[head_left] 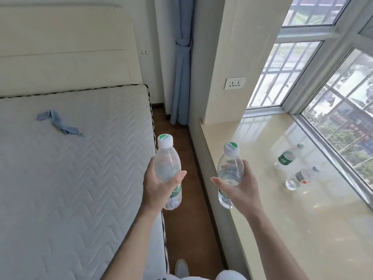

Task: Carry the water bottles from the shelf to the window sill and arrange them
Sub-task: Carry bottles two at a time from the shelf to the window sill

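Clear-plastic and upright, likely for carrying, the left water bottle (167, 164) is gripped by the left hand (159, 185) beside the window sill (262, 209); the right water bottle (231, 168) is gripped by the right hand (241, 185) at its edge.

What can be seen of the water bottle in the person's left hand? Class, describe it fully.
The left bottle is clear plastic, with a white cap whose top is green and lettered, and a green label low on the body, partly hidden. It is held nearly upright in the air, above the mattress edge and the floor. The left hand grips its middle, thumb across the front; nothing else touches it.
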Tool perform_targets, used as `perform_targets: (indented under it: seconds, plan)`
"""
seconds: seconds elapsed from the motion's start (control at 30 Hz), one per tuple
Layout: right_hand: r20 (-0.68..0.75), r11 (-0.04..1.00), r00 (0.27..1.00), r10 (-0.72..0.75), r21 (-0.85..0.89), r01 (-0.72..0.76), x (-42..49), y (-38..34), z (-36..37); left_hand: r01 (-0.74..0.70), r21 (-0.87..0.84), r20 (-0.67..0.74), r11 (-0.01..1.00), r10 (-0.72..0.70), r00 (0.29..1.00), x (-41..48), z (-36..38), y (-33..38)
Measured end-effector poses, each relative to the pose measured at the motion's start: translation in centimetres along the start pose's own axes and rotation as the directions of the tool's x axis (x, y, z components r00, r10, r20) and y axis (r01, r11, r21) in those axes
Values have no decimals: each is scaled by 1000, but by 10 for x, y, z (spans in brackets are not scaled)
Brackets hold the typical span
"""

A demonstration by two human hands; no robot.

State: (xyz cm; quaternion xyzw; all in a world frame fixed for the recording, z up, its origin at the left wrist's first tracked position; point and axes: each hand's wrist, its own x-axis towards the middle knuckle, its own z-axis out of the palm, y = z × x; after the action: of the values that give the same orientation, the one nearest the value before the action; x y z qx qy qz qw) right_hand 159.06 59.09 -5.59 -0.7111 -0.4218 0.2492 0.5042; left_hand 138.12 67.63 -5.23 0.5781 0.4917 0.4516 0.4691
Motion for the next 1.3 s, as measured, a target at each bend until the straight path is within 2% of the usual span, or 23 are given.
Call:
perform_targets:
  seconds: [0.47, 0.63, 0.83, 0.97, 1.1, 1.3]
  plan:
    - [-18, 999, 999, 31, -7, -31, 123, 18, 29, -8, -9, 123, 1000, 9, 992, 139, 47, -18]
    - [-57, 999, 998, 33, 13, -33, 199, 27, 28, -35, 19, 190, 999, 31, 981, 210, 91, -19]
    - [-135, 998, 990, 51, 33, -47, 276, 38, 4, -78, 32, 342, 996, 62, 937, 287, 165, -2]
    - [-231, 997, 969, 82, 29, -77, 303, 51, -24, -79, -24, 476, 997, 81, 876, 315, 220, 9]
    - [-364, 989, 920, 145, 44, -139, 302, 66, -55, -117, -17, 604, 993, 104, 790, 321, 275, 17]
    - [-583, 954, 756, 298, 159, -254, 270, 91, -96, -106, -37, 780, 994, 95, 619, 313, 355, 20]
